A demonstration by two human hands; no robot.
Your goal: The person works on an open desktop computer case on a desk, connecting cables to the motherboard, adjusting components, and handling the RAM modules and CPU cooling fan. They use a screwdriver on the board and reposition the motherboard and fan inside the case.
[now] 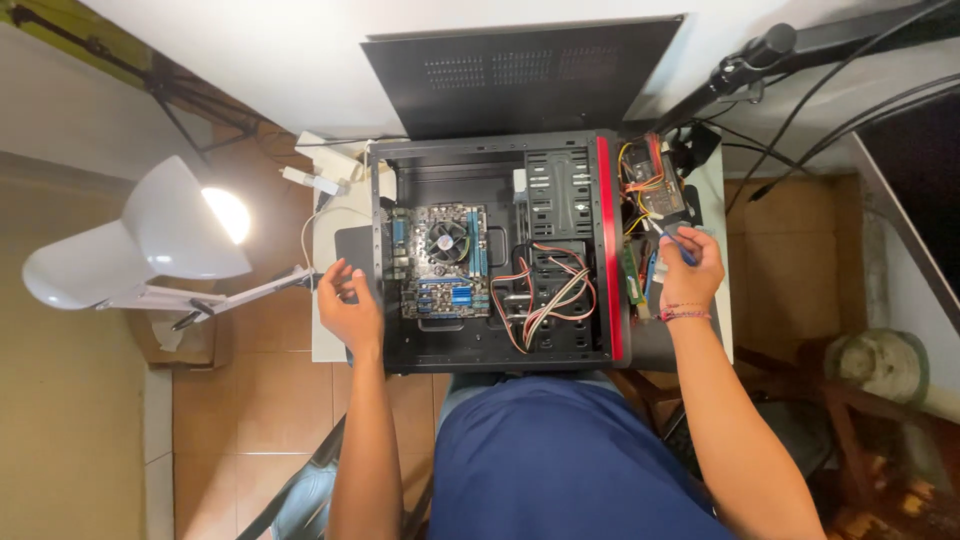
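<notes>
Here, seen from above, an open black case (497, 350) with a red front strip (606, 250) lies on its side on a small white table (326, 340), in front of the seated person. The left hand (347, 305) rests at the case's left wall, near the lower left corner; its fingers are loosely spread and curled, and it holds nothing. The right hand (690, 268) is just beyond the red strip, on the right side of the case, closed around a blue-handled tool (672, 240) whose tip points up and left toward a cluster of yellow, red and black cables (645, 180). Whether the tip touches anything cannot be told. A band (684, 313) circles the right wrist.

Inside the case, the motherboard (445, 262) occupies the left half, with a round fan (447, 240) near its upper middle and blue slots (474, 245) beside it. A bundle of red, white and black wires (548, 295) loops through the middle of the case, below the drive cage (558, 192). The removed side panel (520, 75) leans against the wall behind the case.

To the left, a white desk lamp (150, 235) is lit, its shade turned toward the case. A white adapter (312, 181) lies near the upper left corner of the case. Black cables (830, 110) and a black arm (760, 50) cross the upper right.
</notes>
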